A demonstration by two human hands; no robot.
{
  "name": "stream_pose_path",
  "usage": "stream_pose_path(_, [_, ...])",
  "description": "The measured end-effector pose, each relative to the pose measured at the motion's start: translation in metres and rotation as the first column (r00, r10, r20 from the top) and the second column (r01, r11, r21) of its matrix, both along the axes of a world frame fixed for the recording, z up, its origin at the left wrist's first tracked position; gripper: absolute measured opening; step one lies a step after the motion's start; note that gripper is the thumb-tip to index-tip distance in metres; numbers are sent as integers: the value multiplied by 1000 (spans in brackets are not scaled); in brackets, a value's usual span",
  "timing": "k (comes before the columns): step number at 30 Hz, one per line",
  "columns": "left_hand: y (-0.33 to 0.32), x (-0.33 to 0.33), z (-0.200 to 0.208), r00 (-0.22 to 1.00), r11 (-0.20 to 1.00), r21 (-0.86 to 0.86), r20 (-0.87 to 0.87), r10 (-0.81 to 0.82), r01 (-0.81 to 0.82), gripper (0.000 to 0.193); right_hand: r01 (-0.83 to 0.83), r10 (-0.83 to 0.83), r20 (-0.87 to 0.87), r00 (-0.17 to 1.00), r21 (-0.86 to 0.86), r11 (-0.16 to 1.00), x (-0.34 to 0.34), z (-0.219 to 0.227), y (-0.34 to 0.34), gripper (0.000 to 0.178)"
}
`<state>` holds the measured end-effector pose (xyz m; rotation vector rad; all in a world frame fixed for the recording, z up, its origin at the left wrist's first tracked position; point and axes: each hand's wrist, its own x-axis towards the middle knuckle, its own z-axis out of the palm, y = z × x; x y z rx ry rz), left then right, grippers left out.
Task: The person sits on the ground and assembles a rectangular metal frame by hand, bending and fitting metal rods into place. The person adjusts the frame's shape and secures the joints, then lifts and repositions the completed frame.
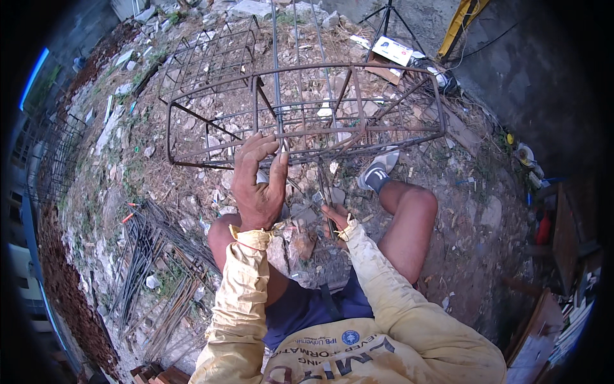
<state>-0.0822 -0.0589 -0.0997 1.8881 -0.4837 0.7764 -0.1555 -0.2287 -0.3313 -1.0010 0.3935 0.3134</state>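
In front of me stands a rusty rebar cage (300, 132), made of bent bars tied into a long box frame. My left hand (258, 185) is at its near side, with fingers curled at the near bars and the thumb close to the forefinger. Low between my knees, my right hand (334, 221) is closed around a slim dark metal piece (326, 182) that points up to the cage's near edge. Whether that piece is a tool or a bundle of wire cannot be made out. The palm hides part of it.
Loose dark rods and wires (144, 249) lie in a heap at my left. Another cage section (208, 57) extends behind. A white box (392, 51) stands near a tripod at the far right. Rubble covers the ground; wooden boards (563, 237) stand at the right.
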Motion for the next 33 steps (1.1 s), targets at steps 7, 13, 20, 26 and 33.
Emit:
stream_pose_path(7, [-21,-75,-107,308,788,-579,-804,-508,-211,59,208,-139,212,967,-350,913,1,-38,13,56])
stream_pose_path(13, [-54,-4,-139,408,960,-176,-877,-253,217,67,153,-107,170,980,-283,947,-17,-28,27,43])
stream_pose_path(20, [-74,35,-212,695,915,364,-704,149,173,49,-390,389,-215,896,36,920,-62,-5,-12,39])
stream_pose_path(26, [-51,49,-184,482,807,236,-873,-68,541,40,-474,617,-278,736,-863,177,-52,-19,-32,37])
stream_pose_path(33, [-69,31,-177,365,945,-10,-921,-136,328,58,-295,813,-316,489,-937,-186,-70,-24,13,32])
